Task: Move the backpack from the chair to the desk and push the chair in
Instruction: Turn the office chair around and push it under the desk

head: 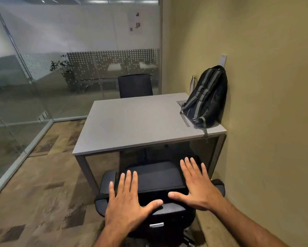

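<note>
The black backpack [207, 97] with grey straps stands on the far right corner of the grey desk [132, 125], leaning against the yellow wall. Directly below me is the black office chair [155, 177], its back toward me and its seat partly under the desk's near edge. My left hand [126, 202] lies flat with fingers spread on the left of the chair's backrest top. On the right side of the same backrest, my right hand [197, 186] is spread the same way. Neither hand grips anything.
A steel bottle [193, 83] stands behind the backpack by the wall. A second black chair [135, 85] sits at the desk's far side. Glass partitions [43, 77] close the room at left and back; the yellow wall [265, 104] runs along the right.
</note>
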